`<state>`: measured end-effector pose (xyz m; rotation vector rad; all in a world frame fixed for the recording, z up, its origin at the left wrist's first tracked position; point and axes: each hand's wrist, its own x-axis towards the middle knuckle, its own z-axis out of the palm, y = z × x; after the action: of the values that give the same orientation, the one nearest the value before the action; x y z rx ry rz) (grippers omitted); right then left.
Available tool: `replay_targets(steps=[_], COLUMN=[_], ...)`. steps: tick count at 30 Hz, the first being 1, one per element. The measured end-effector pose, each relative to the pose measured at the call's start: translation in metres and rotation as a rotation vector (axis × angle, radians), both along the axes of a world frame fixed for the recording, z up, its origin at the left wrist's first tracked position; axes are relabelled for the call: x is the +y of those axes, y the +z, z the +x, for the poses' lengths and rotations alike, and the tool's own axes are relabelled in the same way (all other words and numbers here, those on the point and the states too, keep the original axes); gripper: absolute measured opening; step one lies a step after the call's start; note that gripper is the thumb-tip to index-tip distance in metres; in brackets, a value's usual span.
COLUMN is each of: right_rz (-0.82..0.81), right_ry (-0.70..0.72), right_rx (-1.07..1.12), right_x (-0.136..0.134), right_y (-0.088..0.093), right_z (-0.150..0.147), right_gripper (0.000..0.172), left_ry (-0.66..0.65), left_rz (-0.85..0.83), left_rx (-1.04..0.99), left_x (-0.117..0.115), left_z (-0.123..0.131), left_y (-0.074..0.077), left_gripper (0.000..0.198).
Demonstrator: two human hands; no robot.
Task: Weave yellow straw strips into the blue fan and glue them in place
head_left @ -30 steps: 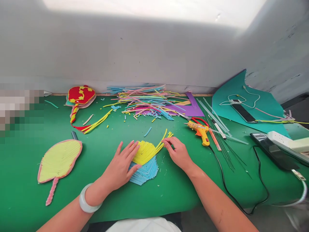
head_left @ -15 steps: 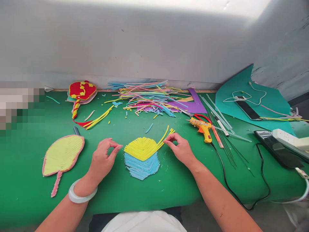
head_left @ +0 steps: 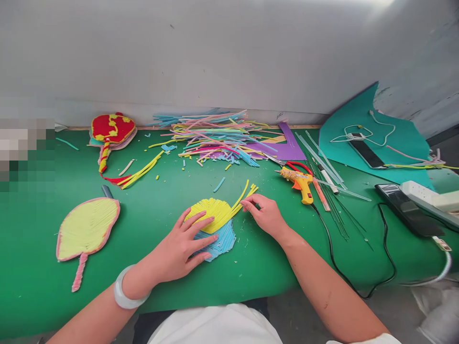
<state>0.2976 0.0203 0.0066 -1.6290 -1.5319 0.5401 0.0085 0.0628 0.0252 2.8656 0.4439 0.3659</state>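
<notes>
Many strips [head_left: 211, 136], glue gun [head_left: 301, 182] beyond; left grip [head_left: 181, 249] spread, right grip [head_left: 266, 214] pinching yellow strip [head_left: 235, 210].

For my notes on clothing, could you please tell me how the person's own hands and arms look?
The left hand and right hand wear no gloves. A smooth, pale, ring-shaped bangle circles the left wrist; the right wrist shows no ornament. The visible forearms are uncovered. A bit of white cloth, perhaps a sleeve, shows at the right arm's lower end.
</notes>
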Motion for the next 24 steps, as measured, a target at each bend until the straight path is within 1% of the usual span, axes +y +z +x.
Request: replay_targets(steps=[2, 5, 7, 9, 11, 12, 16, 17, 18, 20, 22, 24], right_rz=[0.012, 0.028, 0.034, 0.034, 0.034, 0.033, 0.038, 0.059, 0.09, 0.158, 0.192, 0.184], right_ry=[-0.011, -0.04, -0.051, -0.053, -0.054, -0.054, -0.062, -0.064, -0.06, -0.004, 0.134, 0.29], right_rx=[-0.023, -0.04, -0.044, -0.05, -0.051, -0.049, -0.053, -0.071, -0.104, -0.211, -0.353, -0.489], right_x=[0.0, -0.001, -0.001, -0.001, 0.0, 0.0, -0.001, -0.002, -0.004, -0.007, -0.011, -0.014], right_y=[0.001, 0.002, 0.003, 0.003, 0.003, 0.003, 0.003, 0.004, 0.005, 0.008, 0.011, 0.011], right_z=[0.002, 0.003, 0.003, 0.003, 0.004, 0.005, 0.007, 0.006, 0.003, -0.006, -0.018, -0.03], right_gripper=[0.032, 0.034, 0.036, 0.037, 0.037, 0.037, 0.036, 0.035, 0.034, 0.035, 0.048, 0.061], left_ry=[0.014, 0.121, 0.224, 0.322, 0.381, 0.391, 0.379, 0.38, 0.377, 0.35, 0.294, 0.247], left_rz=[-0.02, -0.048, -0.052, -0.056, -0.065, -0.07, -0.063, -0.055, -0.045, -0.022, 0.001, 0.022], left_rx=[-0.036, -0.223, -0.357, -0.453, -0.494, -0.495, -0.46, -0.433, -0.39, -0.254, -0.101, 0.011], left_x=[0.001, 0.007, 0.012, 0.017, 0.021, 0.022, 0.022, 0.021, 0.02, 0.018, 0.016, 0.013], left_z=[-0.001, -0.004, -0.007, -0.011, -0.014, -0.015, -0.015, -0.014, -0.013, -0.011, -0.009, -0.008], left_y=[0.0, -0.001, -0.002, -0.003, -0.005, -0.006, -0.008, -0.008, -0.008, -0.008, -0.01, -0.012], left_gripper=[0.037, 0.039, 0.033, 0.02, 0.011, 0.008, 0.011, 0.013, 0.02, 0.043, 0.062, 0.073])
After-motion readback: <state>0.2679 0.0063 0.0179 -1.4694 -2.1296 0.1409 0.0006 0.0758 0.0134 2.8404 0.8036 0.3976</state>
